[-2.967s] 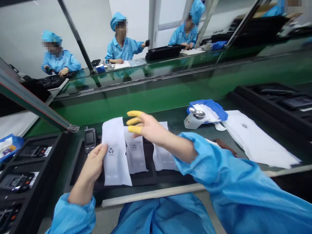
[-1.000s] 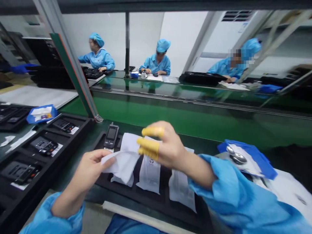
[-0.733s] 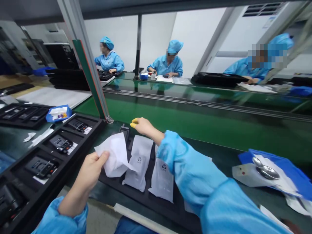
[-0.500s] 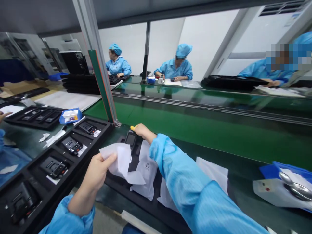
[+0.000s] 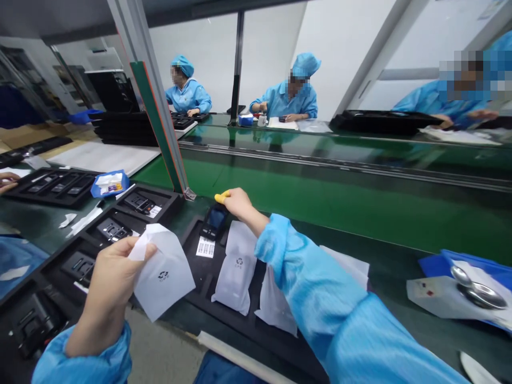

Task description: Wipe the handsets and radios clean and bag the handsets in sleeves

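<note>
My left hand (image 5: 107, 272) pinches the top of a white pouch (image 5: 162, 277) with a recycling mark, held above the near edge of the bench. My right hand (image 5: 235, 202), with yellow finger cots, reaches forward and closes on a small black handheld device (image 5: 214, 220) lifted just above a black foam tray (image 5: 200, 266). A barcode label (image 5: 206, 247) lies in the tray slot below the device. Two more white pouches (image 5: 238, 272) lie in the same tray, partly under my blue sleeve.
Black trays (image 5: 100, 234) holding several devices sit at my left. A green conveyor (image 5: 340, 197) runs behind. A blue tray (image 5: 472, 266) with a metal tool (image 5: 478, 290) is at right. Three people in blue gowns work across the line; another person's hand (image 5: 8, 180) shows far left.
The view swung left. My right hand left the pouch, reached forward and took hold of the black device. My left hand drew the pouch down and leftward.
</note>
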A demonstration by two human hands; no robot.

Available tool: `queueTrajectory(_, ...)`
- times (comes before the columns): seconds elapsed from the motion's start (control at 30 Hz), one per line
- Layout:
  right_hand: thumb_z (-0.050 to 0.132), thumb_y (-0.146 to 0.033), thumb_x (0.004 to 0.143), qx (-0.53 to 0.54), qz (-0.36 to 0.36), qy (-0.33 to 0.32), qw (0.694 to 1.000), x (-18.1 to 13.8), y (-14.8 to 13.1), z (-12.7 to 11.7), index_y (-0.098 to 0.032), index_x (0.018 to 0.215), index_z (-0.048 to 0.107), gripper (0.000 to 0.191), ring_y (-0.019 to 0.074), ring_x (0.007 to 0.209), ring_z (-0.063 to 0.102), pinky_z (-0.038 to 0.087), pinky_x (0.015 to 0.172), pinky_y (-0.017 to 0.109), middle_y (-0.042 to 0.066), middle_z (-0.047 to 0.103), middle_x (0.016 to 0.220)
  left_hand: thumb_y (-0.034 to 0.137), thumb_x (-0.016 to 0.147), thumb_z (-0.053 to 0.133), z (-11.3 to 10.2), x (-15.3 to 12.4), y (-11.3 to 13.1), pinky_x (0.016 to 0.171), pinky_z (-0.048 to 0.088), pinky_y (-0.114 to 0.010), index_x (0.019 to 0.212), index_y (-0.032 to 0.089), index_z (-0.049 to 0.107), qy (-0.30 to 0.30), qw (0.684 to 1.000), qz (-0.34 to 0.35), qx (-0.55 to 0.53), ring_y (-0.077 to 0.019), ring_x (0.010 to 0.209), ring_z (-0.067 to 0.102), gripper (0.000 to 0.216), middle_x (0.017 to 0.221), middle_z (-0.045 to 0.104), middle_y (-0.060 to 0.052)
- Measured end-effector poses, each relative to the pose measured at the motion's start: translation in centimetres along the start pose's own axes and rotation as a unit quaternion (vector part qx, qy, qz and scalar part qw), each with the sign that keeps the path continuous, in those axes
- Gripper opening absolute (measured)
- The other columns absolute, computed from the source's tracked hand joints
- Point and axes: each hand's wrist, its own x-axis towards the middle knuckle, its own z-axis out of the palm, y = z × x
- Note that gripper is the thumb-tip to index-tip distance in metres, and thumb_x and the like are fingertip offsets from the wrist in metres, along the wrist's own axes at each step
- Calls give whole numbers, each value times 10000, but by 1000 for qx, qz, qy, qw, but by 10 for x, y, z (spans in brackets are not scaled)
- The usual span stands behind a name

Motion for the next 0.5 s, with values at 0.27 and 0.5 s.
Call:
queueTrajectory(0.27, 606, -425, 752, 156, -102, 109, 976, -23, -25, -63, -152, 744, 675, 282, 125, 679, 567, 419, 597, 229, 5, 657, 738, 425, 433, 817, 39, 2, -9, 499, 424, -257, 660, 129, 700, -172, 984, -10, -35, -160, 507, 558, 391, 573, 651, -28)
queueTrajectory(0.5, 666, -374, 715, 311, -220, 138, 914, -77, -58, -106, -176, 626, 613, 223, 93, 660, 552, 438, 598, 227, -33, 548, 665, 399, 450, 788, 67, -8, 16, 449, 354, -228, 578, 136, 689, -211, 977, 41, 15, -125, 468, 488, 309, 497, 584, 7)
